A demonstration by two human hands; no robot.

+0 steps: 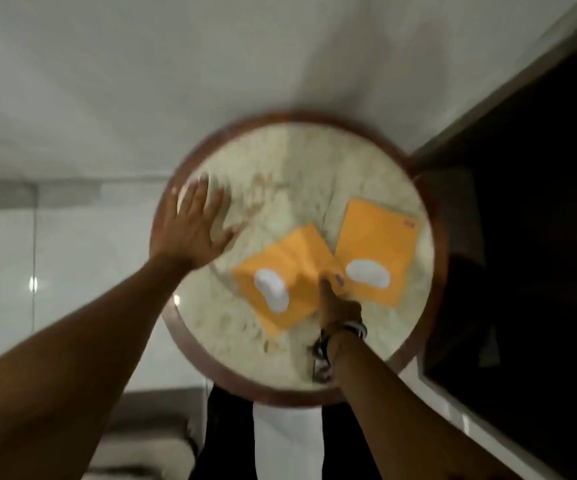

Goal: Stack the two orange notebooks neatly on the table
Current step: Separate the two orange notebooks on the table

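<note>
Two orange notebooks lie on a round stone-topped table (266, 157) with a dark wooden rim. The nearer notebook (290, 268) sits turned like a diamond near the middle; its right corner overlaps the second notebook (377, 244), which lies toward the right rim. Each carries a white glare patch. My right hand (337, 306), with bands on the wrist, has its fingers on the near right corner of the nearer notebook; whether it grips or only presses is blurred. My left hand (193, 226) hovers flat with spread fingers over the table's left side, holding nothing.
White floor surrounds the table. A dark panel (529, 237) with a pale frame runs along the right side, close to the table's rim. A grey cushion-like shape (148, 441) sits at the lower left. The whole view is motion-blurred.
</note>
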